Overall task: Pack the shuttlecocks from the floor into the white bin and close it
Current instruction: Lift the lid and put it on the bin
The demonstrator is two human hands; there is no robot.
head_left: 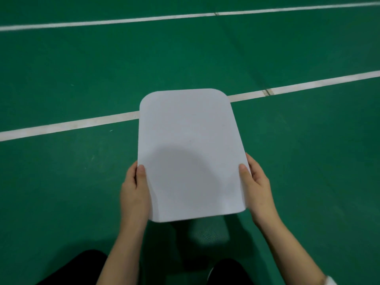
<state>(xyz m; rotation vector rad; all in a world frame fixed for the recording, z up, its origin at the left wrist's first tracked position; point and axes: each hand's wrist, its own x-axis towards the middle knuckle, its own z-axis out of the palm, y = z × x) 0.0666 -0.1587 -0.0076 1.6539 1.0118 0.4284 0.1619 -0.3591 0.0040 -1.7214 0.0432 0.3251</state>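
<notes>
You've got the white lid (191, 140) held flat in front of you, centre of view, w/ both hands. It's a smooth, matte, plain rect. panel w/ rounded corners, thin at the near edge; whether the bin body sits under it can't be told from here. Your left hand (134, 192) grips the near-left edge, thumb on top, fingers tucked under & hidden; your right hand (257, 188) does the same on the near-right edge. A soft round shadow falls on the lid's near half. Its far end overlaps a white line (67, 125) on the green floor (82, 68), which looks like finely textured sports matting; a 2nd white line (123, 20) runs further off. Dark trouser knees (82, 268) show at bottom, a white cuff (331, 280) at your right wrist.
</notes>
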